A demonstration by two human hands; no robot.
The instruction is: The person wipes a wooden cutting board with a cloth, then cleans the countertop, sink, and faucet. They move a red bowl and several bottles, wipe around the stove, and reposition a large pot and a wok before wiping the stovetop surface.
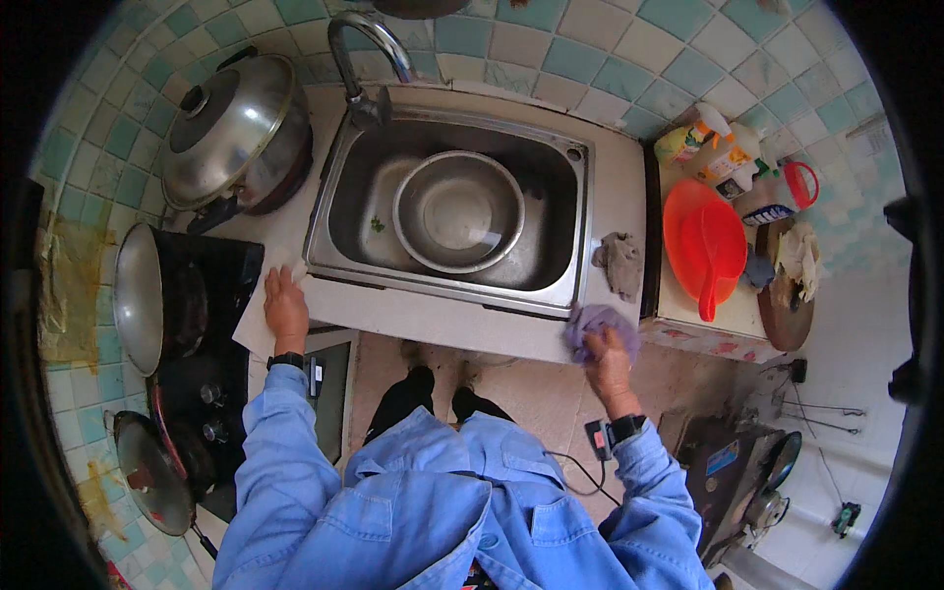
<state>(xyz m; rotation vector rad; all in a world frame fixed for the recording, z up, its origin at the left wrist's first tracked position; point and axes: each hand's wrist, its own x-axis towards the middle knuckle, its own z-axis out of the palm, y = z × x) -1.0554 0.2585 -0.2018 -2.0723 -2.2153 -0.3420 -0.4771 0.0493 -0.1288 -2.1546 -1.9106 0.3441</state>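
My right hand [611, 361] grips a crumpled purple cloth [599, 324] at the front edge of the counter [435, 318], by the near right corner of the sink. My left hand [286, 306] lies palm down on the counter, left of the sink and beside the stove. Something pale shows at its fingertips, too unclear to name. A round metal basin [459, 214] stands in the stainless steel sink [542, 199], and a bit of green leaf [377, 224] lies left of it. On the right counter strip is a grey-brown rag [621, 265].
A chrome faucet [366, 63] rises behind the sink. To the left stand a lidded steel pot [228, 133] and a black stove [221, 295] with pans. At right are a red ladle [712, 236], several bottles [719, 158] and a round board [785, 313].
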